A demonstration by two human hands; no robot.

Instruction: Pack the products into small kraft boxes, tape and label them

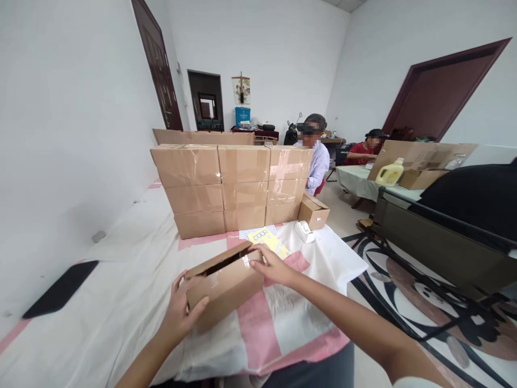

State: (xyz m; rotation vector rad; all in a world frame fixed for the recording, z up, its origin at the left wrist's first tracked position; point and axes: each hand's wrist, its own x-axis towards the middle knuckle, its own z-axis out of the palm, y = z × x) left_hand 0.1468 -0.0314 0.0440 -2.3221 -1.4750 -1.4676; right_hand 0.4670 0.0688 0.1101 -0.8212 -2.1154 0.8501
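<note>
A brown cardboard box (230, 288) sits tilted toward me at the front of the cloth-covered table, its top flaps leaving a dark gap. My left hand (183, 304) grips its left end, thumb on the near side and fingers around the far side. At the right end, my right hand (269, 264) holds the top corner, thumb and fingers bent over the edge. Just beyond lies a yellow printed sheet (278, 247), partly over a bluish patterned sheet (246, 234). A white tape dispenser (304, 231) stands to their right. The box's inside is too dark to make out.
A wall of stacked taped boxes (242, 188) spans the table's back, with a smaller box (314, 211) at its right. A black flat object (60, 289) lies at left. One person (319, 161) sits behind the stack; another (361, 153) works at a table with a yellow jug (390, 173).
</note>
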